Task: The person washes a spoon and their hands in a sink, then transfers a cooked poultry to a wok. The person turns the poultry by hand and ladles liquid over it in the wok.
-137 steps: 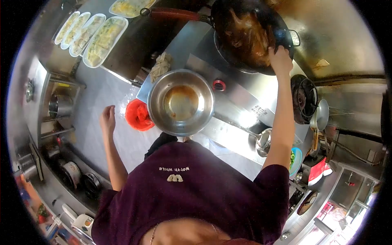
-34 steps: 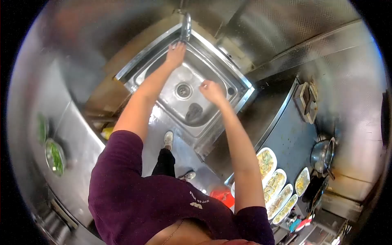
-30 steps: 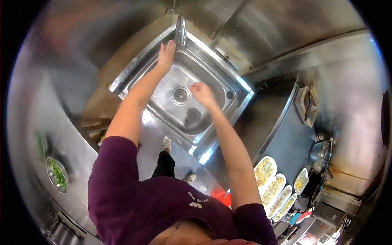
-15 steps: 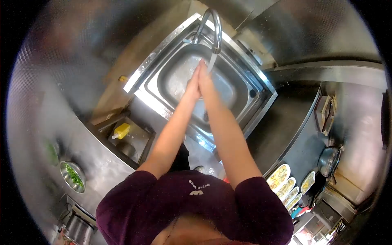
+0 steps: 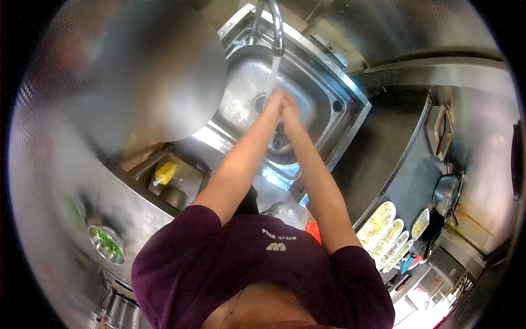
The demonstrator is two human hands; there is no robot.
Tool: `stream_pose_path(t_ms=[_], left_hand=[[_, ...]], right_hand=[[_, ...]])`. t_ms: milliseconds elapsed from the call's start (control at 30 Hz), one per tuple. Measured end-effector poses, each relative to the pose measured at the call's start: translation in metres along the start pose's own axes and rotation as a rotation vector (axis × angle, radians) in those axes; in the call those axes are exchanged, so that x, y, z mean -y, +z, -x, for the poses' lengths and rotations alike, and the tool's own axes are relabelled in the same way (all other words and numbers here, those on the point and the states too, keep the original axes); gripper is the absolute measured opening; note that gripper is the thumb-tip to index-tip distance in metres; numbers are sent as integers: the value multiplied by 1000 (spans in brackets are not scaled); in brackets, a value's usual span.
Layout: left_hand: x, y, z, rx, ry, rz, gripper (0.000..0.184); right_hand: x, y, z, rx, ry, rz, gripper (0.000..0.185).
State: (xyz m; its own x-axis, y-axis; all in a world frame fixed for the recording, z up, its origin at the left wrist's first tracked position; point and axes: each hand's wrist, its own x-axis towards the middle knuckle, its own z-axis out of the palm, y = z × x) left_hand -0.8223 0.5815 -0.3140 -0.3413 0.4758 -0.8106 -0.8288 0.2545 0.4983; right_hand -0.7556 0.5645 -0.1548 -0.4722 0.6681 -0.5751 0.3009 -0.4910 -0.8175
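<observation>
My left hand [image 5: 276, 98] and my right hand [image 5: 290, 107] are pressed together over a steel sink [image 5: 241, 104]. Water [image 5: 274, 68] runs from a curved chrome faucet [image 5: 278, 33] and meets my hands near the fingertips. Motion blurs my fingers, so how they are bent cannot be made out, and no object shows between the palms. Both forearms stretch forward from dark purple sleeves. Beyond my left hand the basin floor is wet, with a round drain [image 5: 259, 102] partly visible.
Left of the sink are a yellow bottle [image 5: 165, 173] and a metal bowl of chopped greens [image 5: 107, 244]. To the right, several white oval dishes of food [image 5: 377, 225] line the counter, near a pan [image 5: 446, 192]. A round blurred patch covers the upper left.
My hands have gone from palms flat together, fingers pointing forward, to a more folded clasp. The view has shifted slightly, and a large grey blurred circle now covers the sink's left edge.
</observation>
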Motion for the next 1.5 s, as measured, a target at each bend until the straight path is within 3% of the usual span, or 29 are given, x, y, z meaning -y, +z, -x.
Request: stream_pose_path(t_ms=[67,200,233,267,300,333,367,433,467,533,600,633,700,733,767,900,967,1000,1033,1067,1100,1133,1167,1200,1233,1267,1300,1433,1500], left_hand=[[11,-6,-42,-167,181,-104,42],[-29,-19,-11,-206,621,-664,37],[-39,-23,-6,-261,753,-828,38],[-46,-40,-28,-79,659,-873,38],[-56,-55,-18,9,1009,-1300,33],[-71,-62,-6,-12,865,-1363,31],[-80,-71,17,-39,1152,-1566,28],[-95,-90,11,106,845,-1719,24],[-102,-92,17,146,626,-1434,24],[-115,-97,29,78,277,-760,37],[-134,-126,-49,57,468,-637,44],[-145,-126,-76,89,477,-562,46],[-175,-84,-21,30,519,-115,47],[-187,-78,-11,86,483,-28,46],[-197,-74,-7,140,447,63,45],[-196,-46,30,77,614,-110,38],[-188,-25,63,43,840,-589,41],[-187,-23,77,-6,827,-708,44],[-183,-19,85,-50,818,-820,47],[-174,-25,71,22,995,-803,51],[-161,-31,56,113,860,-574,54],[-149,-48,34,40,1086,-857,54],[-122,-58,31,27,1115,-900,55],[-95,-82,-1,-231,1122,-1360,53],[-69,-89,15,-61,1084,-1463,50],[-32,-115,-11,302,1121,-1224,45],[-5,-126,5,344,999,-1270,44],[60,-130,82,146,821,-1293,44],[78,-121,110,86,865,-1241,44]], right_hand=[[-11,-1,-5,-1,-138,122,41],[-3,10,-21,-50,-82,135,33],[-2,14,-28,-11,-8,108,32],[-4,18,-39,18,63,79,32],[-6,18,-51,30,133,48,33],[-9,22,-60,54,221,63,34],[-9,25,-63,96,295,49,32],[-37,34,-92,167,316,9,29],[-81,42,-134,222,216,-10,34],[-15,50,-82,65,60,129,53],[36,38,-31,119,33,319,51],[-1,42,-55,38,-201,567,42],[1,28,-36,55,-275,896,30],[13,20,-25,141,-130,1029,23],[11,13,-23,97,-159,1059,21],[13,-13,-20,-9,-401,1169,18],[35,-16,-6,-57,-485,1112,19],[46,-15,1,-86,-479,1039,20],[45,-14,1,-53,-460,769,20],[46,-13,-5,-37,-449,506,20],[46,-14,-8,-31,-442,241,20],[29,-6,-5,-280,-536,557,20],[15,-7,10,-377,-637,860,21],[1,-7,26,-519,-728,1158,22],[-6,-13,48,-485,-844,1444,23],[0,-9,66,-191,-633,1402,28],[3,-2,84,95,-421,1328,33],[-48,23,140,-284,-539,1135,22],[-67,14,170,-414,-736,1412,16]])
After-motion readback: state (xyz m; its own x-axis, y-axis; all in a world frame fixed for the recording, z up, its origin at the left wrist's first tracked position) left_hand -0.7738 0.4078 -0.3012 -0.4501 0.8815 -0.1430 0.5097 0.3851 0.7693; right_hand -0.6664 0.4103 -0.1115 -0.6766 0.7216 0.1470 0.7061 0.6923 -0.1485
